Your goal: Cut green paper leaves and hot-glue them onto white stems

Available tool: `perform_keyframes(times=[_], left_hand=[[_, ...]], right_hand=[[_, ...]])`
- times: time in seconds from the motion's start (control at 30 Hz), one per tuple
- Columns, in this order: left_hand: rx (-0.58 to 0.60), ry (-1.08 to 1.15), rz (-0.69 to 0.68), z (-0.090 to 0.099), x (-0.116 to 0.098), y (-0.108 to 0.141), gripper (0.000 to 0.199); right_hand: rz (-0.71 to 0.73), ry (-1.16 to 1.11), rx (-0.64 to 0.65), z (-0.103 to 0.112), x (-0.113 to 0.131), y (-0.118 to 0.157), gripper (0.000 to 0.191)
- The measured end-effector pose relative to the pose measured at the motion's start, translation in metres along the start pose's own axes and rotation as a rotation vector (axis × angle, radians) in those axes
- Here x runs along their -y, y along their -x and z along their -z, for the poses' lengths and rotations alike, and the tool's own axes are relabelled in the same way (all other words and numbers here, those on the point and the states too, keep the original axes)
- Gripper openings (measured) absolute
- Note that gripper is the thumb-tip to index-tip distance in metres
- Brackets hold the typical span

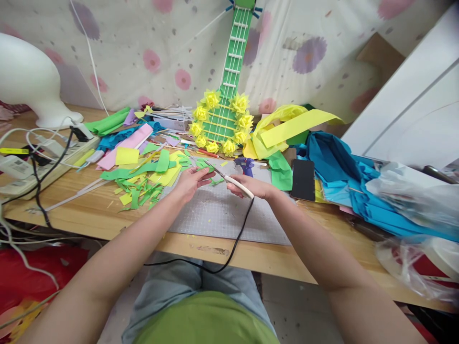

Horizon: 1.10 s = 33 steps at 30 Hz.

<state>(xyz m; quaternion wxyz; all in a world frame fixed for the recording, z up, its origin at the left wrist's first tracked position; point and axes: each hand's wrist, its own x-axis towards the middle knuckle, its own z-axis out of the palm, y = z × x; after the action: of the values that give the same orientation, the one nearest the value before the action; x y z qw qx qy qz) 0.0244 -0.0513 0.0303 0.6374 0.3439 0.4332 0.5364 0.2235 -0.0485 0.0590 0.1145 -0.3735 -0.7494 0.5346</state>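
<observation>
My left hand pinches a small green paper piece above the grey cutting mat. In my right hand is a white-handled tool with a black cord; its thin metal tip points left and reaches the green piece. Just behind my right hand lies a purple glue gun. Beyond the mat a green paper guitar with yellow flowers round its body leans against the patterned curtain. Green and yellow scraps lie left of my left hand.
A power strip with tangled cables and a white foam head are at the left. To the right lie a black phone, yellow paper, blue paper and plastic bags. The black cord hangs over the table's front edge.
</observation>
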Motion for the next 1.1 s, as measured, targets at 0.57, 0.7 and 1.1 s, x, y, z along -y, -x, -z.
perform_keyframes(times=[0.57, 0.7, 1.1], left_hand=[[0.106, -0.103, 0.025, 0.006, -0.008, 0.001, 0.021], [0.135, -0.149, 0.029, 0.007, -0.011, 0.003, 0.023], [0.164, -0.233, 0.055, 0.008, -0.012, 0.003, 0.027]], right_hand=[[-0.063, -0.035, -0.013, 0.006, 0.001, 0.008, 0.047], [-0.079, -0.014, -0.003, 0.009, 0.001, 0.011, 0.045], [-0.065, 0.017, -0.046, 0.021, -0.005, 0.028, 0.043]])
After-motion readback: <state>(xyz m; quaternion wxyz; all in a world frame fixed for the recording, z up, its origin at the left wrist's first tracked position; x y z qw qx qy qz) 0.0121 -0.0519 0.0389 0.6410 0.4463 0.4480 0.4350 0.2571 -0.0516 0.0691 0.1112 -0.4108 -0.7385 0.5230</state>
